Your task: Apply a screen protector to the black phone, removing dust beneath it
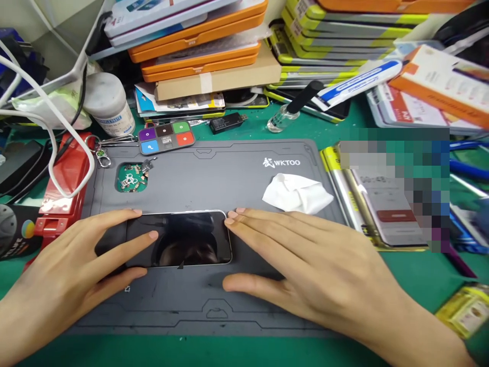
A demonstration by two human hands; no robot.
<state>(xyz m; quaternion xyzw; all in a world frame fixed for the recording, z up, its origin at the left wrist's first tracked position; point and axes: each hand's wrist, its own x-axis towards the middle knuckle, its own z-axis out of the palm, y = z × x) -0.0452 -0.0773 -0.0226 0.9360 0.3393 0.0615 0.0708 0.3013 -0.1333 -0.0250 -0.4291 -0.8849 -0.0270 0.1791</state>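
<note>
A smartphone [191, 237] with a dark, glossy screen lies sideways on the grey work mat [214, 188]. My left hand [72, 260] holds its left end, one finger along the far edge, another on the glass and the thumb at the near edge. At the phone's right end is my right hand [313, 260], its fingers stretched out together and the fingertips by the far right corner. The right thumb is spread apart, off the phone. A small dark flake [181, 265] shows at the near edge of the phone.
A crumpled white cloth [298, 193] lies right of the phone. Small parts fill the mat's cutout [132, 177]. Behind stand a small bottle [284, 120], a white jar [110, 104] and stacked orange cases [198, 56]. Another phone [385, 204] lies at right, partly pixelated.
</note>
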